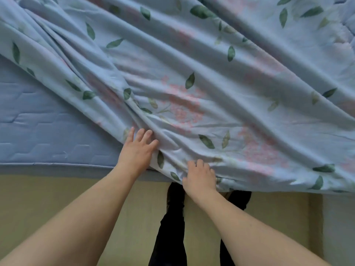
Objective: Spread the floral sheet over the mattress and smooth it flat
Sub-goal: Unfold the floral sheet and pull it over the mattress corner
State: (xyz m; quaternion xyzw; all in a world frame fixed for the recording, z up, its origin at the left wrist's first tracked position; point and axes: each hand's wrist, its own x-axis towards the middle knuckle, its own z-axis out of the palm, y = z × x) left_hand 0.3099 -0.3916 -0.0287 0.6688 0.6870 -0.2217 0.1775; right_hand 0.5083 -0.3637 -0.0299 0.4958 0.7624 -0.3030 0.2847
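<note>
The floral sheet (pixel 192 64), pale blue with green leaves and pink flowers, lies in long diagonal folds over most of the mattress (pixel 38 121). Its edge runs from the upper left down to the near edge of the bed, leaving the mattress's quilted blue near-left part bare. My left hand (pixel 137 148) rests on the sheet's edge with straight fingers spread flat on the cloth. My right hand (pixel 198 174) sits at the bed's near edge, fingers curled into the gathered fabric where it hangs over.
The mattress's near edge (pixel 57 166) crosses the view from left to middle. Below it is a yellowish floor (pixel 48 198). My legs in dark trousers (pixel 172 227) stand right against the bed. A strip of bare mattress shows at the top right corner (pixel 347 20).
</note>
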